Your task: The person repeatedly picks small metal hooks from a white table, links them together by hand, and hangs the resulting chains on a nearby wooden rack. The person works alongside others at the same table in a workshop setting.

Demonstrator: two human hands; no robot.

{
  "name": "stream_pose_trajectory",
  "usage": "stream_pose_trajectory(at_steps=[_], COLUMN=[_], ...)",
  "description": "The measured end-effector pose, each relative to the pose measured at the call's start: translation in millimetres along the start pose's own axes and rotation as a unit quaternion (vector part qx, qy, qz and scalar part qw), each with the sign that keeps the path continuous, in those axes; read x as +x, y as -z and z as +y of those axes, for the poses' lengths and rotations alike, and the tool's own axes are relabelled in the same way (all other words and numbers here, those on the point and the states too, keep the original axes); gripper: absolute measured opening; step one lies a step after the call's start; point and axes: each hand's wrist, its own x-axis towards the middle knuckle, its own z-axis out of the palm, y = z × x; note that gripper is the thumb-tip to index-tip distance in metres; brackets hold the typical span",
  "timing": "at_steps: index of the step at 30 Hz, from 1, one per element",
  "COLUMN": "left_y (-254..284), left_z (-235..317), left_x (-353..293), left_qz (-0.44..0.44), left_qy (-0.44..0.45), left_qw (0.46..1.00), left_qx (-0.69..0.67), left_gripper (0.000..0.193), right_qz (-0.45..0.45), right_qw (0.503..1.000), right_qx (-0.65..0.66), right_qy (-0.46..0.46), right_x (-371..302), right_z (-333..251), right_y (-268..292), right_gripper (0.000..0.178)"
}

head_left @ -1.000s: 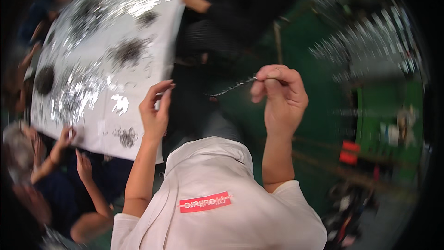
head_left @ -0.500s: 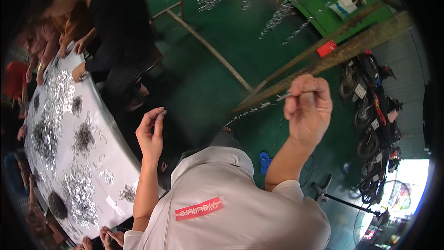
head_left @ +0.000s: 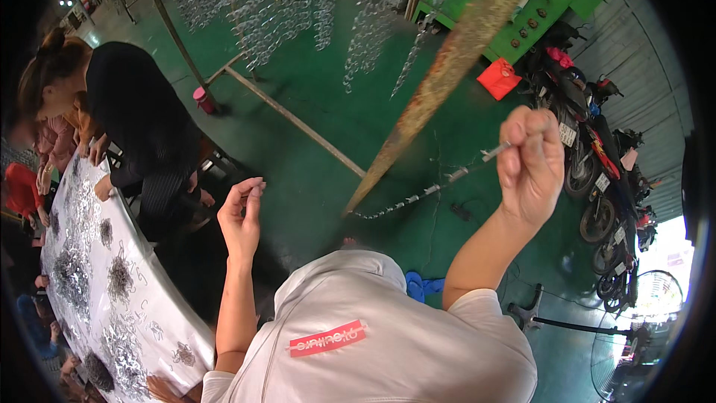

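Out to the right, my right hand (head_left: 531, 168) is raised with its fingers pinched on the end of a thin strand of small shiny metal pieces (head_left: 426, 192). The strand sags away from the fingers toward the lower middle of the view, near the foot of a rusty post. My left hand (head_left: 242, 218) is held up in front of my left side, thumb and fingertips pressed together. Anything between those fingertips is too small to make out. Beyond that hand, on the left, stands a white-covered table (head_left: 173, 283) with piles of shiny metal pieces (head_left: 123, 347).
A rusty post (head_left: 447, 67) slants across the front. Clear strands (head_left: 283, 11) hang at the back. A person in black (head_left: 149, 112) and others work at the table. Motorcycles (head_left: 597, 172), a red bag (head_left: 499, 79), blue slippers (head_left: 416, 286) and a fan (head_left: 638, 313) lie rightward.
My right hand has moved further right, still pinching the strand, which now stretches out longer and lower. My left hand has barely moved. The view has tilted up, showing more hanging strands.
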Motion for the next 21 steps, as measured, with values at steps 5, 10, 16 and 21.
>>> stream_pose_trajectory(at_steps=[5,10,16,21], left_y=[-44,-70,-80,-89], left_z=[4,2,4,3], left_x=[17,21,18,13], left_qz=[0.026,0.043,0.055,0.074], left_qy=[0.004,-0.001,0.028,0.027], left_qw=[0.999,0.999,0.998,0.996], left_qx=[-0.020,-0.015,0.017,0.033], left_gripper=[0.014,0.015,0.015,0.014], right_qz=[-0.006,-0.022,-0.050,-0.051], right_qw=[0.999,0.997,0.995,0.997], right_qx=[-0.030,-0.065,-0.071,-0.052], right_qy=[-0.028,-0.041,-0.039,-0.011], right_x=[40,86,141,184], right_z=[3,10,12,13], right_y=[28,57,87,106], right_gripper=[0.012,0.015,0.016,0.017])
